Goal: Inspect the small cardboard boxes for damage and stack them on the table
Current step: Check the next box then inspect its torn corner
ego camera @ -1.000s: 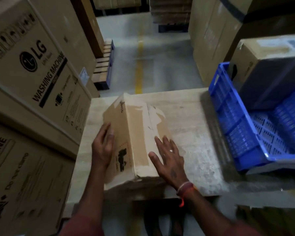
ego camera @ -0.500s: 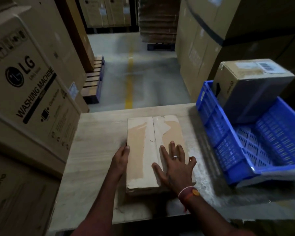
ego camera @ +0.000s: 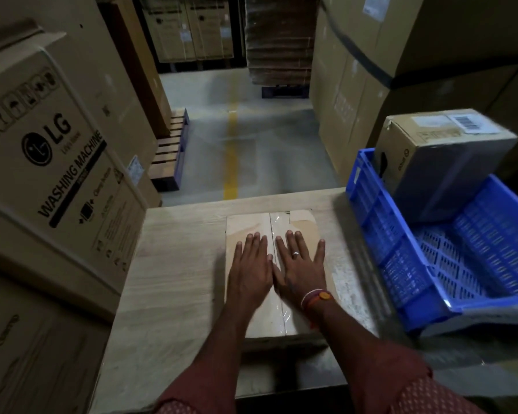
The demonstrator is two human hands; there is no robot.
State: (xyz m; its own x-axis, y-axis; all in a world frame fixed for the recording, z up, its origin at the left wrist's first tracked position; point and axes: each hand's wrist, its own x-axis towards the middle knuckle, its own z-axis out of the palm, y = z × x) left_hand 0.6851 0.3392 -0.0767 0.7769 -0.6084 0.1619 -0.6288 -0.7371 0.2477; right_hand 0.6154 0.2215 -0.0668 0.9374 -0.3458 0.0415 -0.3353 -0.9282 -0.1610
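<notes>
The small cardboard box (ego camera: 274, 276) lies flat on the pale wooden desk (ego camera: 174, 282), a little right of its middle, its long sides running from near to far and a clear tape seam down the centre of its top. The left hand (ego camera: 250, 268) and the right hand (ego camera: 301, 268) both rest palm-down on that top, side by side and just touching, one on each side of the seam; neither grip is closed on anything, the fingers lie straight and spread over the card. At the far right corner the top layer of paper looks torn or peeled, which is the kind of damage the check is after. I judge the box to be light and fairly stiff, but with a top that would give if pressed hard near the seam. The taped strip is likely slick, the bare card less so. The safest hold would be on the two long sides, palms flat against them, and not on the torn corner or the flaps. To the right, touching the desk's edge, stands a blue plastic crate (ego camera: 401, 264) with a second carton (ego camera: 443, 162) sitting in its far end. Large washing machine cartons (ego camera: 51, 162) stand close along the left.
</notes>
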